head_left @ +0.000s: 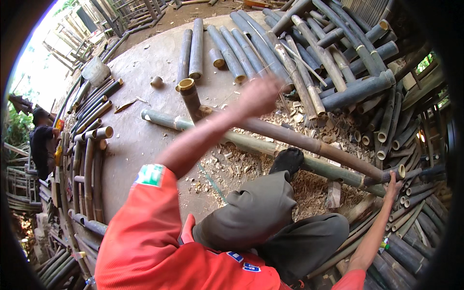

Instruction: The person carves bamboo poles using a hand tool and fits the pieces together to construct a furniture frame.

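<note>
My right hand (393, 185) grips a short bamboo crosspiece (372, 181) at the near right end of a long brown bamboo pole (299, 137). At the pole's far left end stands an upright bamboo piece (190, 100) with an open top. Under it a longer greenish bamboo pole (324, 170) lies across the ground, notched along its upper side. My left hand (265, 95) is raised above the brown pole, curled and smeared by motion; what it holds cannot be made out. My dark-covered foot (288, 160) rests against the green pole.
Wood chips (309, 193) litter the ground around the poles. Cut bamboo lengths (227, 53) lie beyond, with a large bamboo pile (348, 63) at far right. More bamboo (411, 212) is stacked at right. Bamboo frames (87, 179) stand left, near another person (42, 142).
</note>
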The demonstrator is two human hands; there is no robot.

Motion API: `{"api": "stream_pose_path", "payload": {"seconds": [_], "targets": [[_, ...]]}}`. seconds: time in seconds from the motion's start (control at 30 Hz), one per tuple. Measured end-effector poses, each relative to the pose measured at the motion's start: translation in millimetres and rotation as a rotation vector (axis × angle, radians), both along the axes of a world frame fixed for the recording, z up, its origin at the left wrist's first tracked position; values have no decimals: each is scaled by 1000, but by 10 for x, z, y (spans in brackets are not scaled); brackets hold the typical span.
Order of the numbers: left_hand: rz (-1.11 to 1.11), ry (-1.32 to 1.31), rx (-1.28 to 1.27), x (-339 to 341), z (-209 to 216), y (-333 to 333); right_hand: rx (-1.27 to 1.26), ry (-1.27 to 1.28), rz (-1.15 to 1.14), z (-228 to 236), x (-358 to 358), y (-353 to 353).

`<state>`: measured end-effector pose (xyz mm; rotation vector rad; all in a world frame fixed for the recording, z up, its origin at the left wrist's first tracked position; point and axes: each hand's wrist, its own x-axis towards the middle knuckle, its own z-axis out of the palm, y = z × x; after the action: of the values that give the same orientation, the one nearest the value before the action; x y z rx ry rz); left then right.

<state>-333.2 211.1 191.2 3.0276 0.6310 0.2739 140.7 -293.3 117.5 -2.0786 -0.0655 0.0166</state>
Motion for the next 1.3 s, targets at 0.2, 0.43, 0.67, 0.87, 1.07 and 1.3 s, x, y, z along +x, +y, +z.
{"api": "stream_pose_path", "payload": {"seconds": [0.2, 0.43, 0.67, 0.87, 1.07, 1.3], "targets": [[448, -5, 328, -1319, 497, 1975, 14, -6, 15, -43, -57, 237], [586, 271, -371, -922, -763, 1805, -222, -19, 88, 50, 679, -517], [619, 434, -158, -1732, -953, 2366, 104, -271, 120, -288, -137, 714], [680, 457, -125, -1400, -806, 1958, 46, -407, -9, -257, -267, 414], [672, 497, -73, -1331, -861, 1906, -91, -205, -4, -203, -156, 361], [599, 468, -66, -1211, -923, 1883, -103, -50, 153, 81, -153, 106]]}}
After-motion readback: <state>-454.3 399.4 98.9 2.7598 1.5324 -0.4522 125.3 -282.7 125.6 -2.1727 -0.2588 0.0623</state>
